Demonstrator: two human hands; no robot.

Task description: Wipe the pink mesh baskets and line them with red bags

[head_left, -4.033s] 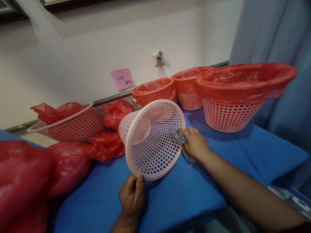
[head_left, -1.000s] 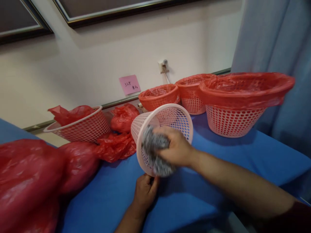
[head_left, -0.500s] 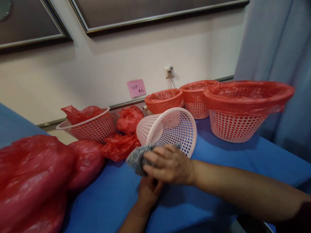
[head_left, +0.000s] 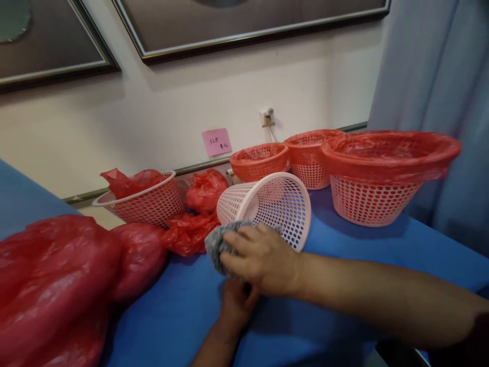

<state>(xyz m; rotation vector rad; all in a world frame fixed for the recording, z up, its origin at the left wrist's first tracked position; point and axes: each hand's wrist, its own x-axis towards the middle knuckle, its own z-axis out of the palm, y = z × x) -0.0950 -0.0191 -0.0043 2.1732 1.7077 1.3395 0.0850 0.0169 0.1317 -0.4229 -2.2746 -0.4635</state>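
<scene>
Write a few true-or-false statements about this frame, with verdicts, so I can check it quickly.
The right hand holds a grey cloth against the pink basket. True.
The pink basket stands upright. False: it lies on its side on the blue table.
The left hand grips a red bag. False: the left hand sits beneath the right hand; what it grips is hidden.
The three baskets at the right are lined with red bags. True.
The wall note is yellow. False: the note is pink.
</scene>
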